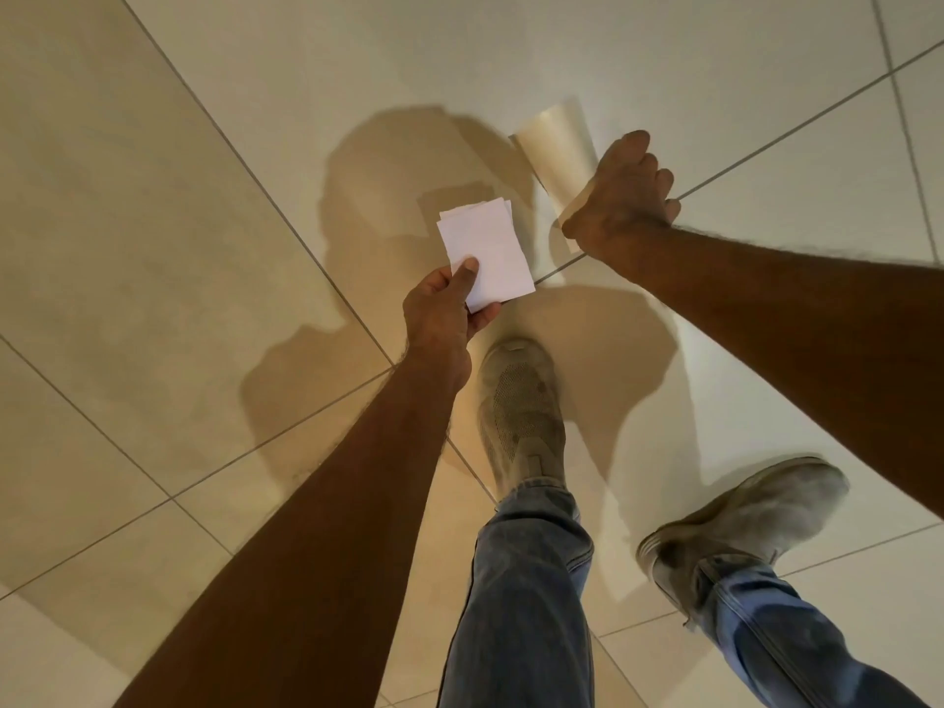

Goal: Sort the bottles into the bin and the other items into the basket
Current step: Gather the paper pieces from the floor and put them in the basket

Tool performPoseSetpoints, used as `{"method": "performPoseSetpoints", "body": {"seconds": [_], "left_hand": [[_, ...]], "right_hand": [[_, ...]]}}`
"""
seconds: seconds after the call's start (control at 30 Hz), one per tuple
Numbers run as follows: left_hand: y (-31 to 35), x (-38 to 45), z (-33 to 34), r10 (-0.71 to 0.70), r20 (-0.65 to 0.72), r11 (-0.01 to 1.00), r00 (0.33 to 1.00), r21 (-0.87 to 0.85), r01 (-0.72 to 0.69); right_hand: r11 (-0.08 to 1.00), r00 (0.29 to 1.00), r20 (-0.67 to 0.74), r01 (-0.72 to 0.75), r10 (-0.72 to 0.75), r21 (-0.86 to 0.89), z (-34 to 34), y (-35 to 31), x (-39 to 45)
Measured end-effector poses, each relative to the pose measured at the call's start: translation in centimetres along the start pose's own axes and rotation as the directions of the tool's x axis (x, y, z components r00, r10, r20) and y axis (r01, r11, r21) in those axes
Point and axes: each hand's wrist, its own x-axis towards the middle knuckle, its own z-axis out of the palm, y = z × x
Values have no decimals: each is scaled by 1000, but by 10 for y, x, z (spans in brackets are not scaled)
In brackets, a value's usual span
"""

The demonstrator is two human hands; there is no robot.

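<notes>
My left hand (445,309) grips a small stack of white paper sheets (489,252) by its lower corner, thumb on top, held above the floor at the centre of the view. My right hand (624,196) is closed around a cream-coloured cylindrical object (558,148), which looks like a cup or a roll. It sticks out up and to the left from my fist, and its lower part is hidden by the hand. No bin, basket or bottle is in sight.
Pale beige floor tiles (153,222) with dark grout lines fill the view. My two legs in blue jeans (526,605) and grey shoes (521,406) stand below the hands. Shadows of my arms and the held items fall on the tiles.
</notes>
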Motion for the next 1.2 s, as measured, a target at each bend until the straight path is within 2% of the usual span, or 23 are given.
{"method": "performPoseSetpoints", "body": {"seconds": [0.23, 0.4, 0.47, 0.63, 0.77, 0.87, 1.0, 1.2], "left_hand": [[-7, 1, 0, 27, 3, 999, 1000, 25, -27], [-15, -1, -2, 35, -2, 999, 999, 34, -35], [-17, -2, -3, 33, -4, 999, 999, 25, -33], [-22, -9, -4, 40, -1, 999, 999, 34, -40], [-24, -23, -1, 52, -5, 997, 999, 50, -52], [-24, -45, 3, 46, -26, 998, 999, 47, -45], [-20, -85, 10, 9, -46, 1000, 999, 6, -9], [-4, -174, 16, -21, -4, 1000, 1000, 7, 21]], "right_hand": [[944, 953, 9, 300, -302, -137, -3, 10, -16], [843, 878, 35, 468, -477, -263, -7, 26, -16], [819, 847, 45, 525, -530, -230, -10, 34, -16], [808, 807, 53, 589, -588, -12, -14, 54, -17], [849, 853, 21, 518, -522, 101, -17, 74, -31], [866, 902, -16, 420, -432, 273, -29, 92, -51], [834, 968, -79, 247, -240, 494, -52, 121, -93], [849, 999, -37, 20, 0, 527, -112, 161, -167]]}}
